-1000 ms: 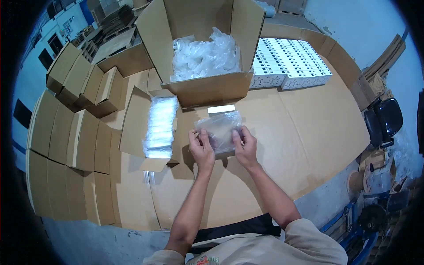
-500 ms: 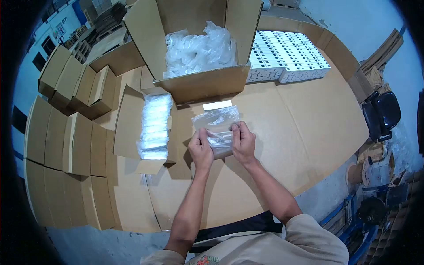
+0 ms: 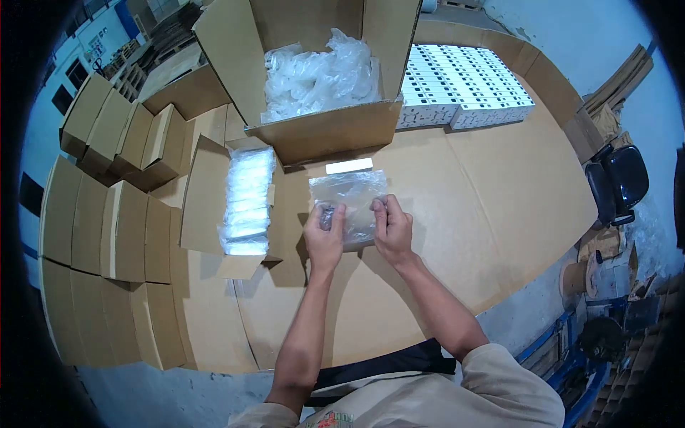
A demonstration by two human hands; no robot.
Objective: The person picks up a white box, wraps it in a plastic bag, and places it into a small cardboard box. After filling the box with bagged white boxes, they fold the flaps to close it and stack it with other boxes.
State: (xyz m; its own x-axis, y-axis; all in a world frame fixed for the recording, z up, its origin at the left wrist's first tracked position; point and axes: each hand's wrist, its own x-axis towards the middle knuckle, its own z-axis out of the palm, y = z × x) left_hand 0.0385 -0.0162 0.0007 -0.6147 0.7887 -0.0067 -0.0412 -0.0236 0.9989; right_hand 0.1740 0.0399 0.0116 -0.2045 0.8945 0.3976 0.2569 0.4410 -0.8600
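Note:
A clear plastic bag (image 3: 358, 217) is stretched between my two hands above the cardboard-covered table. My left hand (image 3: 326, 235) pinches its left side and my right hand (image 3: 391, 227) pinches its right side, thumbs on top. Just beyond the bag lies a small white box (image 3: 349, 165). To the left, an open carton (image 3: 202, 196) holds a row of plastic-wrapped packs (image 3: 248, 200). Behind, a large open box (image 3: 332, 132) contains a heap of clear plastic bags (image 3: 321, 77).
Rows of small white boxes (image 3: 464, 85) stand at the back right. Closed brown cartons (image 3: 128, 235) are stacked along the left side. A raised cardboard edge (image 3: 549, 68) borders the table's back right, and a black chair (image 3: 619, 182) stands beyond it.
The bag is spread wider and flatter between my hands. My left hand has turned slightly, its thumb now further right on the plastic. The camera view has shifted a little.

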